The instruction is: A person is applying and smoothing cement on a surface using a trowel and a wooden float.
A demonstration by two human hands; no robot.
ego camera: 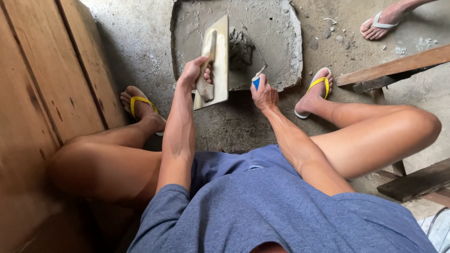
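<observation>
A wooden plastering float (216, 61) is gripped by its handle in the left hand (194, 71), the fingers wrapped fully around the handle. The board is held on a slant, its far end over the mortar board (276, 51) and its near end toward the body, so that its flat face is presented to the small heap of wet mortar (240, 47) lying just beside it.

A trowel is clamped in the right hand (264, 93) by its blue handle (256, 82); only a little of the handle shows past the closed fingers. Its thin metal shank (258, 54) is angled up and away toward the mortar heap, a position from which mortar could be pushed onto the float. The blade itself cannot be made out clearly against the grey mix.

The mortar board is set flat on the concrete floor (140, 42) directly between the squatting person's feet, so both hands reach it easily. It is smeared grey, with one heap of mortar near its middle.

Counted: one float, one trowel, one mortar board, one mortar heap. Two yellow-strapped flip-flops are worn by the person, the left (138, 104) beside a wooden panel wall (42, 93) and the right (318, 86) near the board's corner. One further foot in a white-strapped sandal (378, 24), belonging to another person, is seen at the top right. Two timber pieces are visible on the right: one plank (393, 68) higher up and one (417, 182) lower down.
</observation>
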